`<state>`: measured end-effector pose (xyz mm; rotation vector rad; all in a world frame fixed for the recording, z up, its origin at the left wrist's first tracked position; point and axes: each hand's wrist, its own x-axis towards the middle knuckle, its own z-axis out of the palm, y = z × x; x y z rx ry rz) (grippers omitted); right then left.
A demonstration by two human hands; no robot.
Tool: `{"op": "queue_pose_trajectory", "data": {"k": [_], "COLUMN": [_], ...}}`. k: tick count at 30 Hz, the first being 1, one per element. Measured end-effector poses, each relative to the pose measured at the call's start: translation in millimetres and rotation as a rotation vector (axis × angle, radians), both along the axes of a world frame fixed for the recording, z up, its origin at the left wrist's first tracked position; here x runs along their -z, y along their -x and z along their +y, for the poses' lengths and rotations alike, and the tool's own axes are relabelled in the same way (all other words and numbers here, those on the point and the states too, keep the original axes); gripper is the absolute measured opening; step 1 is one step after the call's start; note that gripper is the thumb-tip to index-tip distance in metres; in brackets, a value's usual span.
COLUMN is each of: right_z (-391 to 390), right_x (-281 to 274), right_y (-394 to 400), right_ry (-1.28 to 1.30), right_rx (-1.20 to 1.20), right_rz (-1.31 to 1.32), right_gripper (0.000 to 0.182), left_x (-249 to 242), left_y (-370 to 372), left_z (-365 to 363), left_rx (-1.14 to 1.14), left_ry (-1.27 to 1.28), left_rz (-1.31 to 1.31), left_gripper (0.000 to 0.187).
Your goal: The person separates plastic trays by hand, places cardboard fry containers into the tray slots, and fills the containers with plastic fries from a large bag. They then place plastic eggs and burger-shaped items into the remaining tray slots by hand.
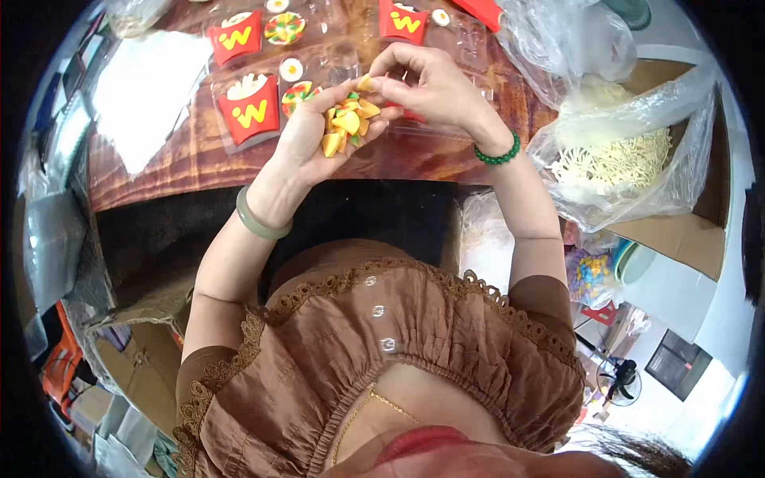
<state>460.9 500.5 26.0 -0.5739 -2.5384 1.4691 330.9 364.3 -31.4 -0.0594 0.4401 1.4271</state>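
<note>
My left hand is cupped palm up around a pile of small yellow toy wedges, some with green or orange-brown parts. Just above the pile, my right hand pinches one yellow wedge between thumb and finger. Beyond my left hand lies a red toy fries box with a yellow logo, in a clear plastic tray. Close by are a toy fried egg and a toy pizza, partly covered by my left hand. Something red shows beneath my right hand, mostly hidden.
Farther back on the brown table are more fries boxes, a pizza and eggs. White sheets lie at the left. On the right, a carton holds a plastic bag of pale toy fries.
</note>
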Motion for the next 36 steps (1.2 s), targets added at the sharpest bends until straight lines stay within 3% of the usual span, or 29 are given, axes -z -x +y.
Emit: {"op": "queue_pose_trajectory", "data": {"k": [2,5,9,12,20,25,29,31,32,36], "right_z": [26.4,72.3,111.0,110.3,117.2,124.0,118.6,110.8,106.7,89.7], "right_x": [11.5,19.3,32.7,48.3,51.0,69.1,68.8,59.0,52.5,26.5], "right_y": [-12.4,-33.4,-45.6,-47.7,-44.7,-39.6,-36.2,-35.1,-32.9,-23.8], "right_ry": [0.053,-0.225,-0.501,-0.481,-0.43,-0.72,-0.685,-0.518,-0.372,-0.313], "right_rx": [0.123,0.352,0.392,0.395,0.433,0.328,0.368,0.454,0.431,0.195], "right_rz": [0.184,0.182,-0.126,0.105,0.092,0.074,0.049,0.184,0.211,0.066], "right_gripper": [0.017,0.016,0.016,0.017,0.019,0.015,0.016,0.016,0.017,0.016], "left_x": [-4.2,-9.9,-13.4,-11.8,-6.1,1.5,0.8,-1.4,-4.9,-0.9], "left_y": [-2.1,0.3,5.8,11.3,25.3,27.3,27.7,29.6,28.9,23.2], "left_z": [19.4,49.9,83.3,99.1,113.4,117.4,117.4,115.1,115.4,122.5], "left_rx": [0.025,0.077,0.035,0.026,-0.003,0.008,0.016,0.02,0.022,0.061], "left_ry": [0.022,0.008,0.088,0.119,0.16,0.148,0.125,0.093,0.078,0.059], "left_rz": [0.02,-0.005,0.14,0.136,0.134,0.127,0.082,0.041,0.016,0.077], "left_gripper": [0.031,0.032,0.033,0.032,0.031,0.032,0.035,0.035,0.035,0.036]}}
